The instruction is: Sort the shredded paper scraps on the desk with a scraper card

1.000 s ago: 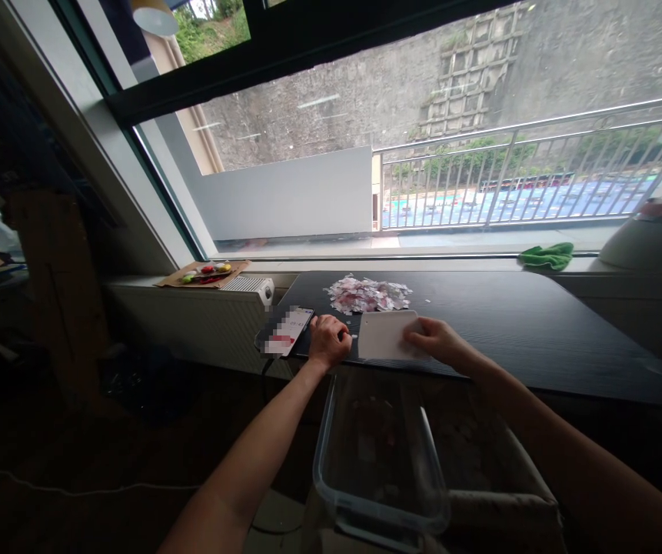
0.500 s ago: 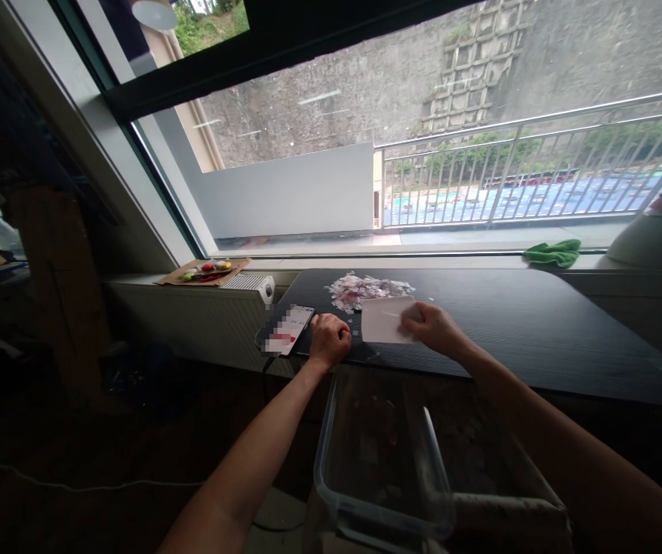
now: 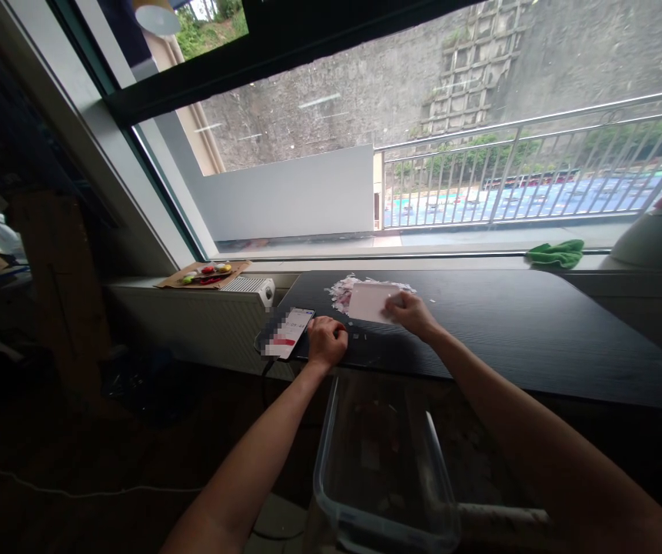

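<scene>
My right hand (image 3: 405, 312) grips the right edge of a white rectangular card (image 3: 368, 302), its fingers closed on it and slightly blurred. Tilted up, the card stands in front of a heap of small white and pinkish paper scraps (image 3: 340, 292) and covers much of it. A few loose scraps lie on the dark table (image 3: 497, 331) near the card. My left hand (image 3: 327, 341) rests at the table's front edge with its fingers curled in, and nothing shows in them. Just left of it lies a phone (image 3: 291, 332) with a lit screen, close to its knuckles.
Below the table's front edge stands a clear plastic bin (image 3: 385, 462) with a few pale bits inside. A radiator (image 3: 192, 315) is at left, with cardboard and colourful small items (image 3: 209, 271) on top. A green cloth (image 3: 555, 254) lies on the windowsill. A cable (image 3: 265, 381) hangs by the phone.
My right hand has moved the white card away from me and a little left, up against the scrap heap. My left hand has hardly moved.
</scene>
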A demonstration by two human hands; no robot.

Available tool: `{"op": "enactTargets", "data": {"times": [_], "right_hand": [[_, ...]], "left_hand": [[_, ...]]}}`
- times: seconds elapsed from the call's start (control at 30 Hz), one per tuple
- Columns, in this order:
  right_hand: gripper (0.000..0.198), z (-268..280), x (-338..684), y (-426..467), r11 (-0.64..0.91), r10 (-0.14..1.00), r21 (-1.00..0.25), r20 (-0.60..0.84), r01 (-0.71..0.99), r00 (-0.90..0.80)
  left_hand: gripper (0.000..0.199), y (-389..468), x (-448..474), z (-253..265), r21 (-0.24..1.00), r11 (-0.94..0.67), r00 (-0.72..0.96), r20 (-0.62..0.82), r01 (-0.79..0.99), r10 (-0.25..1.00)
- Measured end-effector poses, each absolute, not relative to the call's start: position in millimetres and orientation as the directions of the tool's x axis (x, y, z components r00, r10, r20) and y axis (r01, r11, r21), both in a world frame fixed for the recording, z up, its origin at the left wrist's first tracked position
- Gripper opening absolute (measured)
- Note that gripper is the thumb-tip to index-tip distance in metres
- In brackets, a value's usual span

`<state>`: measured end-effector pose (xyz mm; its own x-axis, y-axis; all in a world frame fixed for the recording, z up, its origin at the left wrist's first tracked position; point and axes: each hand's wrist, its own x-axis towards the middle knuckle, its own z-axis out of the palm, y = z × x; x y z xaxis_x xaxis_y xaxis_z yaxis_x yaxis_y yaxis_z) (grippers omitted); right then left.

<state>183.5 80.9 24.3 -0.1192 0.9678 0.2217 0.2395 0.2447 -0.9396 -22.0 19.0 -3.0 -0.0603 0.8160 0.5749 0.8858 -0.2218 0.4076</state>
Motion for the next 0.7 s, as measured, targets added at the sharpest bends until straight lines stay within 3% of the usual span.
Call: {"op": "enactTargets", "data": {"times": [0.23,0.43,0.53,0.7], "right_hand": [[0.021,28.2,217.6,56.4,0.072,0.963,-0.987,0.032,0.141,-0.266],[0.011,35.6,230.7,46.6,-0.018,0.989,-0.995,-0.032,0.094,-0.146],[0.009,32.9,233.9,38.9,-0.070,0.971,-0.990,-0.095,0.119,-0.221],[0.012,31.4,225.9,38.6,-0.013,0.968,-0.992,-0.043,0.122,-0.246]], "left_hand": [[0.017,20.6,-23.3,-4.6,0.421,-0.218,-0.071,0.571,0.880,0.818],[0.017,19.9,-23.8,-4.4,0.434,-0.229,-0.074,0.579,0.871,0.812],[0.018,20.2,-24.2,-4.3,0.453,-0.234,-0.087,0.582,0.860,0.808],[0.022,20.9,-25.3,-3.5,0.492,-0.243,-0.115,0.590,0.836,0.800]]}}
